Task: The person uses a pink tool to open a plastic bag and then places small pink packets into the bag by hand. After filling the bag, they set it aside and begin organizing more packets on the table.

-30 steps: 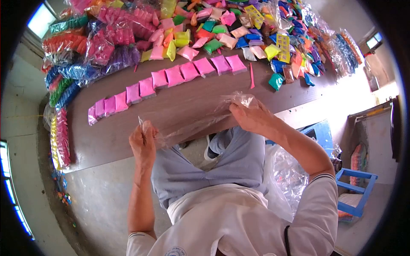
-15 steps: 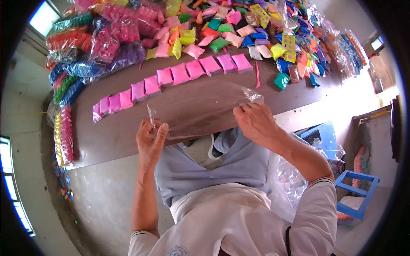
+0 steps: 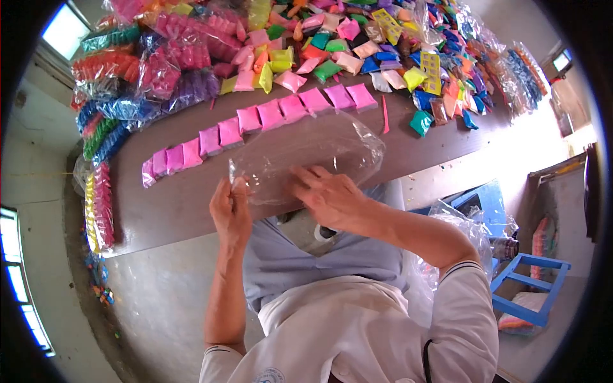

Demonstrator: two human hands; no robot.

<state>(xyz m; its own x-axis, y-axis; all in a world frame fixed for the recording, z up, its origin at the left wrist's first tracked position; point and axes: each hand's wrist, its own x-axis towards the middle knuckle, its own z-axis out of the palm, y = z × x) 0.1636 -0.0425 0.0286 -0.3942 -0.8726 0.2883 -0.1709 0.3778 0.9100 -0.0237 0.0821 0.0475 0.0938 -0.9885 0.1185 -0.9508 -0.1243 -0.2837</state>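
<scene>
1. The left edge of a large clear plastic bag is pinched between the thumb and fingers of the left hand.
2. The right hand is held palm down at the near side of the bag, its fingers spread and partly bent; the fingertips are blurred, so whether any film is gripped there cannot be told.
3. The bag is spread above the near part of a dark brown table. It extends to the right from the left hand, and its puffed far part is seen beyond the fingers of the right hand.
4. Beyond the bag, a curved row of small pink and violet packets is laid out on the table, packet beside packet.
5. Just beside the right end of that row, a thin pinkish-red plastic stick is seen.
6. Farther back, a heap of small multicoloured packets is piled; to its left, clear-wrapped bundles of coloured packets are stacked.
</scene>
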